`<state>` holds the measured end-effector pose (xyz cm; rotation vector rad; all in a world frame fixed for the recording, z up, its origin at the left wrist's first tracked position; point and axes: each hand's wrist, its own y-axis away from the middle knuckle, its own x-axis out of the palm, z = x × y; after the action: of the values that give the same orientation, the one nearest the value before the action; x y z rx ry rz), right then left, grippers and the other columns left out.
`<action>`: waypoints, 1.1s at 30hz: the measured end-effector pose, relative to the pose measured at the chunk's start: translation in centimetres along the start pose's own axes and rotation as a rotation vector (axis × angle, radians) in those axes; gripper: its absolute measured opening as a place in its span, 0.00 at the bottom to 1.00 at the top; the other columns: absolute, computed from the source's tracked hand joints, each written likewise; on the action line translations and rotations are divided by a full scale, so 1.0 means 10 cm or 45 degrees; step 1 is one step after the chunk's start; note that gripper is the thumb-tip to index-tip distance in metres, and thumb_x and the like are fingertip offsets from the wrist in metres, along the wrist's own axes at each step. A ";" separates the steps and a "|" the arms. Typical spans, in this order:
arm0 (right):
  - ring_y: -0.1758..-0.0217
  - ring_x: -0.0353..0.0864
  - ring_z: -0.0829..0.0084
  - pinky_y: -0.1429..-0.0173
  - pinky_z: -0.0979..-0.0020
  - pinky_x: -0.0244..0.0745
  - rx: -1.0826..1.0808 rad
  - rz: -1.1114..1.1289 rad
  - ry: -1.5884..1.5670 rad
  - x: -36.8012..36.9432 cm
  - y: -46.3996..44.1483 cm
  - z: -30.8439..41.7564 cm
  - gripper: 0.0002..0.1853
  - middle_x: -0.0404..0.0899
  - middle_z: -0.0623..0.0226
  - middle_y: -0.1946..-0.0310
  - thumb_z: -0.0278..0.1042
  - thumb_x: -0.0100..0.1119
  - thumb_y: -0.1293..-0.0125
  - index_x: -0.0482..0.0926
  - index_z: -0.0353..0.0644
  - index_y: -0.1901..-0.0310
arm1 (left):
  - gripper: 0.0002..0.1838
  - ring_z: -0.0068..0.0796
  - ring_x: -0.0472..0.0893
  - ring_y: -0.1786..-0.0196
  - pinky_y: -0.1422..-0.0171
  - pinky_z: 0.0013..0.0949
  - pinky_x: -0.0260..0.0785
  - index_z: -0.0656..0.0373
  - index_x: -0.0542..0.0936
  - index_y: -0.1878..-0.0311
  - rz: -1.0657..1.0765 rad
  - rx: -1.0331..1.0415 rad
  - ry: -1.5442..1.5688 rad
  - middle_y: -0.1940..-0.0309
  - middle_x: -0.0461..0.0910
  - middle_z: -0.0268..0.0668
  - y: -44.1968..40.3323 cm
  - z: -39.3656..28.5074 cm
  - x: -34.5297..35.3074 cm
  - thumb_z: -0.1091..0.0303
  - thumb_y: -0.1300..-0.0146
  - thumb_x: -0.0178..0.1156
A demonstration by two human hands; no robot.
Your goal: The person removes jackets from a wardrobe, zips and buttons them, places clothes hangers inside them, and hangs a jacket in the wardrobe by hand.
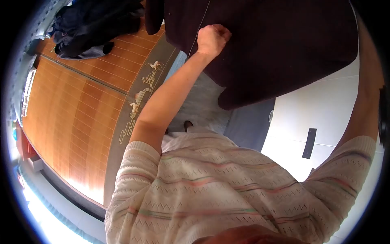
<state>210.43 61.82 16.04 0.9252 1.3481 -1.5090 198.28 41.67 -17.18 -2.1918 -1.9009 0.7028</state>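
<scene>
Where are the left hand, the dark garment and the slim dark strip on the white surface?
Left hand [212, 40]: head view, on the middle of the hand.
Dark garment [284, 49]: head view, on the broad cloth.
Slim dark strip [309, 143]: head view, on its middle.

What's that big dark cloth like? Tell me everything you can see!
The big dark cloth is brownish black and looks thick and soft. Its lower edge has rounded corners, and a thin pale line runs near the left hand. It's spread out above the grey floor, its top out of view. That hand, fingers curled, is against it.
</scene>
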 end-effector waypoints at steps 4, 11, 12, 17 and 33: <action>0.79 0.67 0.72 0.72 0.69 0.63 -0.003 -0.002 -0.004 0.02 -0.09 0.00 0.11 0.70 0.65 0.84 0.31 0.58 0.47 0.72 0.37 0.82 | 0.08 0.32 0.83 0.67 0.57 0.31 0.73 0.59 0.83 0.68 -0.055 -0.138 0.099 0.71 0.82 0.42 0.10 -0.07 0.20 0.66 0.51 0.66; 0.80 0.67 0.73 0.73 0.69 0.62 -0.086 -0.033 -0.056 -0.02 -0.01 0.08 0.11 0.69 0.66 0.85 0.30 0.59 0.47 0.71 0.37 0.83 | 0.05 0.39 0.82 0.69 0.60 0.34 0.73 0.57 0.83 0.71 -0.212 -0.046 -0.065 0.74 0.81 0.43 0.47 -0.31 0.28 0.70 0.54 0.62; 0.80 0.67 0.73 0.73 0.69 0.62 -0.113 -0.040 -0.069 0.00 -0.02 0.09 0.12 0.69 0.66 0.85 0.30 0.59 0.48 0.71 0.37 0.83 | 0.05 0.41 0.81 0.68 0.61 0.36 0.73 0.55 0.83 0.72 -0.213 -0.005 0.004 0.73 0.80 0.44 0.53 -0.26 0.30 0.71 0.55 0.61; 0.81 0.66 0.73 0.74 0.70 0.61 -0.306 -0.115 -0.246 0.09 -0.30 0.27 0.12 0.69 0.66 0.86 0.29 0.59 0.48 0.70 0.37 0.84 | 0.06 0.46 0.80 0.68 0.61 0.41 0.75 0.55 0.81 0.75 -0.192 -0.293 -0.574 0.72 0.80 0.44 0.93 -0.21 -0.31 0.67 0.59 0.62; 0.83 0.64 0.74 0.74 0.70 0.60 -0.577 0.049 -0.712 0.68 -0.31 1.16 0.15 0.68 0.67 0.88 0.30 0.59 0.48 0.69 0.36 0.87 | 0.07 0.28 0.77 0.69 0.68 0.28 0.69 0.62 0.78 0.69 -1.033 0.416 -1.436 0.73 0.77 0.39 3.67 -3.30 -2.91 0.68 0.43 0.59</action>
<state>205.63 49.47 12.26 0.2145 1.1676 -1.2289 243.22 12.96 3.77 -0.6070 -2.4961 2.0499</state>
